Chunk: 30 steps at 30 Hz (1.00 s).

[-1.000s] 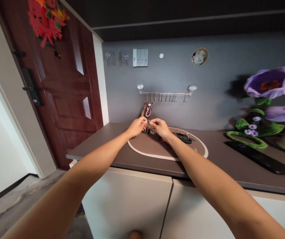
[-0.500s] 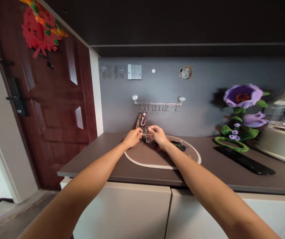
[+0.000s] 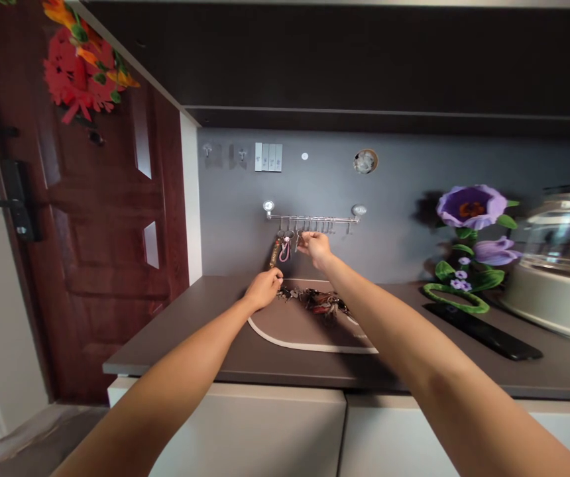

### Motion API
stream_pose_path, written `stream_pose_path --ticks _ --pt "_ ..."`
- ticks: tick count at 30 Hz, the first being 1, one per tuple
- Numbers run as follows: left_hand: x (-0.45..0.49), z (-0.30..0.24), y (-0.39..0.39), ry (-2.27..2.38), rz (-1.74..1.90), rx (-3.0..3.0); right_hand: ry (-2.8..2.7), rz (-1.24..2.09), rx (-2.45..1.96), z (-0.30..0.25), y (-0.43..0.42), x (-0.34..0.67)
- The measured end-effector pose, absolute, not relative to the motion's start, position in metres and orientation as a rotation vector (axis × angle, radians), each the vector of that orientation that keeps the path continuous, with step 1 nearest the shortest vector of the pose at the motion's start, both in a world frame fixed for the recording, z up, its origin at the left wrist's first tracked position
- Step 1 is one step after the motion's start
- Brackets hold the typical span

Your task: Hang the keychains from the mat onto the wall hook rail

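Note:
My right hand (image 3: pixel 317 250) is up at the hook rail (image 3: pixel 312 219), pinching a key ring (image 3: pixel 299 236) with a key dangling just below the hooks. Whether the ring is on a hook, I cannot tell. Left of it, a brown strap keychain (image 3: pixel 276 253) and a pink loop keychain (image 3: pixel 285 249) hang from the rail. My left hand (image 3: pixel 264 289) is low over the oval mat (image 3: pixel 295 324), its fingers curled together; what they hold, if anything, is hidden. Beside that hand lies a pile of keys (image 3: pixel 322 301), partly covered by my right forearm.
Purple fabric flowers (image 3: pixel 472 207), a long black object (image 3: pixel 484 331) and a clear-topped white appliance (image 3: pixel 558 278) stand or lie on the right of the counter (image 3: pixel 180 331). A dark shelf (image 3: pixel 364 59) overhangs the wall. The red-brown door (image 3: pixel 101 265) is at left.
My right hand has risen from above the mat to the hooks, carrying the key ring. My left hand has parted from it and stays low. The view has tilted up slightly.

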<state>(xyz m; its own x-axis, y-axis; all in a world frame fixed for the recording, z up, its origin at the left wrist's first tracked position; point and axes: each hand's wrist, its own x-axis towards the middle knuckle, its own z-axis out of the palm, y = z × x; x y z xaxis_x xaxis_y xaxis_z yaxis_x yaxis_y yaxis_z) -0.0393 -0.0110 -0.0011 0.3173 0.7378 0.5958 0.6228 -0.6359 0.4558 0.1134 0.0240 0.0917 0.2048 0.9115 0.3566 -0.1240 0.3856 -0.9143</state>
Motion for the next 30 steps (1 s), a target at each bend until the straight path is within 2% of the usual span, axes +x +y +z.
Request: stream_pose_path --ticks 6,16,30 --pt "-0.040 -0.002 -0.009 1.308 1.215 2.426 -1.032 0.831 -0.979 0.105 0.044 0.099" --pt "-0.040 -0.002 -0.006 1.332 1.206 2.462 -0.985 0.801 -0.992 0.097 0.063 0.097" --pt "-0.044 0.001 -0.008 1.387 1.234 2.452 -1.101 0.792 -1.080 0.087 0.043 0.106"
